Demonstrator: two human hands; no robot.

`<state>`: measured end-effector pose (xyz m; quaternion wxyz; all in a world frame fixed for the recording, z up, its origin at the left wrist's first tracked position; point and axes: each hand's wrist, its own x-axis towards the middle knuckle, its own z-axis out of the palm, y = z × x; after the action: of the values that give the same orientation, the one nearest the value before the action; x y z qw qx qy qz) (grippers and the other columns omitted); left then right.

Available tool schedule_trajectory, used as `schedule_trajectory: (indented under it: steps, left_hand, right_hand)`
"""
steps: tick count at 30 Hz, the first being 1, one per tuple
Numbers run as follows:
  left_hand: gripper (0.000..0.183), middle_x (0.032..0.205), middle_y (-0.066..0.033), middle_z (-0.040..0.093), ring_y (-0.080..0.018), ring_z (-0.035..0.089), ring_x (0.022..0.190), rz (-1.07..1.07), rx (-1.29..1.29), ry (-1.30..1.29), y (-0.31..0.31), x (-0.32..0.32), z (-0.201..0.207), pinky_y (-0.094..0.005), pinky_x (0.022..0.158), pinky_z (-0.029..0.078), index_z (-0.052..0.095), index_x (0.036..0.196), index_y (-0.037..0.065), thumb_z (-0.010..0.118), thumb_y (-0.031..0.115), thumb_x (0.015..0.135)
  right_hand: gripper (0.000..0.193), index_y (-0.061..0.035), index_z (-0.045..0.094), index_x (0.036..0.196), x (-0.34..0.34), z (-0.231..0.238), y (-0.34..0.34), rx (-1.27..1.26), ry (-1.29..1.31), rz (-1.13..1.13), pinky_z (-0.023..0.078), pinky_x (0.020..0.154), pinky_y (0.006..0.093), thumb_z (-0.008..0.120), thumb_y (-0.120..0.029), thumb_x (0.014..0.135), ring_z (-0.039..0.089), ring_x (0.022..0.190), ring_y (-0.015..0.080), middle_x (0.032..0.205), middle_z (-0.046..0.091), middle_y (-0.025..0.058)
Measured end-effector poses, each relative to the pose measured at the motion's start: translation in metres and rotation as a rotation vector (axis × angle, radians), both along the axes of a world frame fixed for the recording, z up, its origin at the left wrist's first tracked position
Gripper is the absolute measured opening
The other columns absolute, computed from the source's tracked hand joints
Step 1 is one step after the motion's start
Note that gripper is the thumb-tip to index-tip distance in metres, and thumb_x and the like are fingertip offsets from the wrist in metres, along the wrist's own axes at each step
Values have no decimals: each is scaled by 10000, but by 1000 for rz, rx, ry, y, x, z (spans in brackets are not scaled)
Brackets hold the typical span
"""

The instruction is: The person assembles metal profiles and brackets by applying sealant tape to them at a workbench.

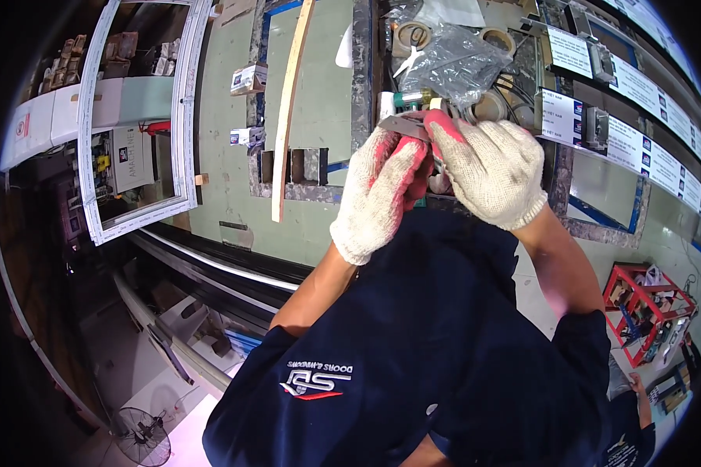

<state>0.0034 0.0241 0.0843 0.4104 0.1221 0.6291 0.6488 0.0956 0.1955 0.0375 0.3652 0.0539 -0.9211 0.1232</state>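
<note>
- The left hand (375, 191), gloved, has its fingers closed on a flat grey metal piece (403, 125).
- The right hand (497, 167), gloved too, is bent in close by the other end; I can't tell if it grips the piece.
- The piece is up between the hands, not put down, so this bit of work looks unfinished. How much is done or left, I can't tell.
- Just past the hands lie a plastic bag (463, 61) and a tape roll (398, 39).
- Off to the left, no hand touches the long wood strip (290, 101) or the white frame (187, 117).
</note>
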Motion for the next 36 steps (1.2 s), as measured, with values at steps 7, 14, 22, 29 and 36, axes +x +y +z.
schedule_trajectory:
  steps: [7, 14, 22, 29, 36]
  left_hand:
    - [234, 852, 16, 585, -36, 459, 628, 23, 7, -50, -10, 0, 1, -205, 547, 352, 613, 1221, 51, 598, 251, 1100]
    - [224, 842, 27, 581, -25, 464, 647, 31, -44, 42, -12, -1, 3, -205, 556, 366, 613, 1208, 35, 606, 231, 1100]
    - [252, 842, 21, 602, -37, 491, 684, 26, -43, 70, -13, -3, -1, -223, 597, 405, 626, 1218, 16, 628, 230, 1087]
    - [346, 943, 15, 632, -37, 511, 759, 27, -6, 99, -6, 0, 5, -226, 668, 433, 616, 1311, -4, 684, 225, 1061]
    - [361, 900, 24, 620, -32, 499, 735, 23, -43, 108, -10, -2, 3, -224, 652, 426, 612, 1321, -4, 690, 235, 1061]
  right_hand:
    - [504, -33, 737, 1279, -4, 0, -6, 33, -12, 38, 534, 670, 359, 703, -192, 802, 694, 797, 231, 980, 727, 85]
    - [599, -5, 692, 1314, -5, -5, -6, 31, -22, 80, 535, 679, 400, 778, -323, 813, 701, 790, 270, 1019, 736, 127]
    - [477, -36, 747, 1236, -5, 7, -2, 49, -57, 51, 531, 672, 350, 712, -210, 794, 699, 817, 238, 984, 722, 99]
    - [421, -32, 749, 1208, -3, 3, -7, -13, -26, 133, 507, 648, 344, 722, -171, 812, 678, 758, 210, 964, 727, 86]
    - [446, -32, 749, 1223, -5, 3, -5, 10, -14, 68, 516, 658, 349, 732, -183, 803, 681, 763, 218, 968, 735, 93]
